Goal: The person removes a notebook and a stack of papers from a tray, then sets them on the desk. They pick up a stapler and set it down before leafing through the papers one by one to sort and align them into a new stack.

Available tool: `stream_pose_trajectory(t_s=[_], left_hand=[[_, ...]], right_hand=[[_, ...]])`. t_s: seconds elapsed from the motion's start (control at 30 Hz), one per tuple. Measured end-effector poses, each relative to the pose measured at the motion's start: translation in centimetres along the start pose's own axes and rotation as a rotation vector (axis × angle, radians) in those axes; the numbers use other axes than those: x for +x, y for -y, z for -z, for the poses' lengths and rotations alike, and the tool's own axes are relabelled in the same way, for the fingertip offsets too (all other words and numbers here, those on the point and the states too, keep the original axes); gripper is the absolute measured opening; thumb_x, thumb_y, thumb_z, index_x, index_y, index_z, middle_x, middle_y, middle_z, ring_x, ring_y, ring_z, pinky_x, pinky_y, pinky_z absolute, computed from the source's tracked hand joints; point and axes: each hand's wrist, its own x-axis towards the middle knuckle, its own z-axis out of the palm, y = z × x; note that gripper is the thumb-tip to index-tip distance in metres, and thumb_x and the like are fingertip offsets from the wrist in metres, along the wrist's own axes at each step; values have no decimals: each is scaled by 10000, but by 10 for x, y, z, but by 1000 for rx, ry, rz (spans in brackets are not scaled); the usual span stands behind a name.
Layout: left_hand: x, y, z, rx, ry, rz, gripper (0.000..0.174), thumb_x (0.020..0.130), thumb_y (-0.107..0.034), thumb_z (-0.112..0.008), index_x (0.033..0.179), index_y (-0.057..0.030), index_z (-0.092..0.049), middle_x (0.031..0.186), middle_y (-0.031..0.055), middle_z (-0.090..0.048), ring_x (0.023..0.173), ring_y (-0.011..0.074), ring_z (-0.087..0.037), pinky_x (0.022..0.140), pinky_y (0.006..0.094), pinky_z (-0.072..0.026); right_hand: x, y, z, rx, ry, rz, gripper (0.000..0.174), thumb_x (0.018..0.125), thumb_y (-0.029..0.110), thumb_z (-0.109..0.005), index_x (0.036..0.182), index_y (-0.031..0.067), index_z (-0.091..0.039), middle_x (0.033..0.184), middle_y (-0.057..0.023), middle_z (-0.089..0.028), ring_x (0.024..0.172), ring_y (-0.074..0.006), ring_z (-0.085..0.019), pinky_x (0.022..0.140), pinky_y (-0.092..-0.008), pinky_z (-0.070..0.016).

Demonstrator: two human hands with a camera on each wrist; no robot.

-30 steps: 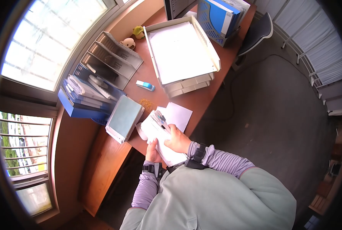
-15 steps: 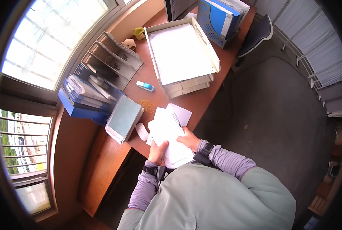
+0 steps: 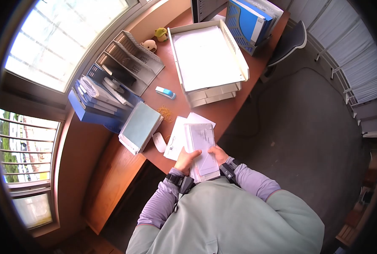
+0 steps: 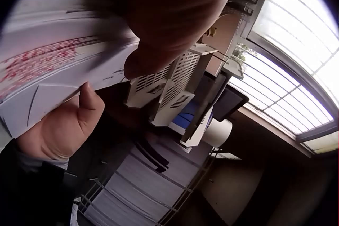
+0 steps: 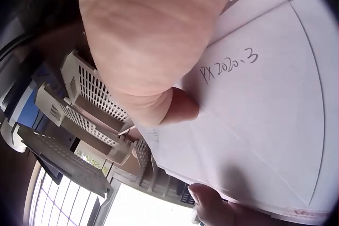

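Note:
A thick stack of white envelopes and papers [image 3: 200, 134] is held close in front of the body, its top envelope bearing handwriting [image 5: 229, 66]. My left hand [image 3: 186, 161] grips the stack's left side, thumb over the top. On the opposite side my right hand [image 3: 219, 155] holds it, thumb also on the top face. Layered edges of the stack [image 4: 47, 69], some with red print, show in the left wrist view. Beyond the stack, white sheets [image 3: 176, 137] lie on the desk. Most fingers of both hands are hidden beneath the stack.
Left of the sheets are a white mouse [image 3: 159, 142] and a pile of books or papers [image 3: 143, 123]. Rubber bands [image 3: 165, 114] and a blue-white stapler-like item [image 3: 165, 92] lie farther back. A stacked letter tray [image 3: 216, 98] stands near the desk's right edge.
The stack has turned from a slant to nearly straight before the body and moved slightly right. Both hands shifted along to its two sides. White sheets now show on the desk to its left.

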Motion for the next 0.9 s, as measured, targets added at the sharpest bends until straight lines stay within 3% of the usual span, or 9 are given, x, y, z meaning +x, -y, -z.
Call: stream_pose_trajectory(t_s=[0.13, 0.23, 0.3, 0.33, 0.37, 0.43, 0.47, 0.6, 0.9], left_hand=[[13, -4, 5, 214, 12, -32, 498, 799, -74, -694, 1242, 28, -491, 1139, 142, -623, 1011, 248, -623, 908, 392, -514], [17, -13, 4, 481, -44, -161, 479, 812, -98, -673, 1237, 32, -494, 1106, 168, -646, 1009, 285, -639, 900, 396, -514], [13, -23, -3, 897, -149, -381, 453, 813, -103, -654, 1222, 26, -507, 1066, 225, -660, 997, 357, -656, 878, 417, -516], [9, -29, -11, 974, -189, -376, 450, 787, -94, -651, 1205, 11, -520, 1059, 274, -646, 1008, 430, -637, 863, 449, -512], [11, -26, -14, 978, -183, -379, 450, 787, -94, -651, 1205, 11, -520, 1059, 274, -646, 1008, 430, -637, 863, 449, -512], [18, -9, -14, 1109, -252, -535, 453, 774, -91, -642, 1201, -5, -518, 1044, 277, -645, 982, 455, -626, 844, 475, -511], [26, 0, -10, 1151, -251, -536, 469, 751, -112, -644, 1191, -13, -513, 1022, 265, -649, 966, 465, -619, 844, 489, -509], [44, 11, -18, 1319, -257, -364, 433, 717, -155, -648, 1101, -4, -518, 1013, 262, -647, 950, 451, -629, 852, 506, -510], [42, 2, -21, 1505, -311, -232, 425, 713, -219, -672, 1049, -2, -529, 982, 243, -664, 905, 410, -666, 798, 493, -539]], right_hand=[[3, 3, -7, 76, 43, 50, 519, 823, 103, -542, 1332, 21, -479, 1150, -123, -621, 1003, -244, -624, 928, -386, -504], [15, 5, -5, -70, 3, 18, 527, 830, 124, -543, 1344, 33, -472, 1156, -113, -618, 1014, -229, -619, 914, -377, -504], [26, 6, -11, -268, -18, 166, 533, 851, 165, -567, 1357, 36, -459, 1171, -102, -611, 1032, -207, -607, 908, -363, -495], [27, 3, -19, -251, -25, 257, 573, 867, 209, -598, 1378, 11, -432, 1186, -116, -605, 1050, -195, -593, 903, -355, -487], [27, 3, -24, -248, -27, 263, 573, 867, 209, -598, 1378, 11, -432, 1186, -116, -605, 1050, -195, -593, 903, -355, -487], [27, 3, -31, -540, -135, 344, 599, 880, 235, -613, 1389, -13, -418, 1219, -141, -591, 1075, -207, -580, 928, -352, -474], [50, -24, -3, -685, -331, 336, 598, 891, 239, -599, 1408, -3, -421, 1277, -175, -575, 1142, -269, -571, 979, -378, -453], [61, -39, 7, -695, -379, 319, 554, 912, 230, -565, 1416, 31, -451, 1362, -210, -543, 1278, -341, -506, 1063, -393, -395], [60, -38, 12, -541, -146, 255, 574, 924, 137, -485, 1477, 46, -365, 1437, -191, -479, 1295, -297, -482, 1073, -360, -382]])
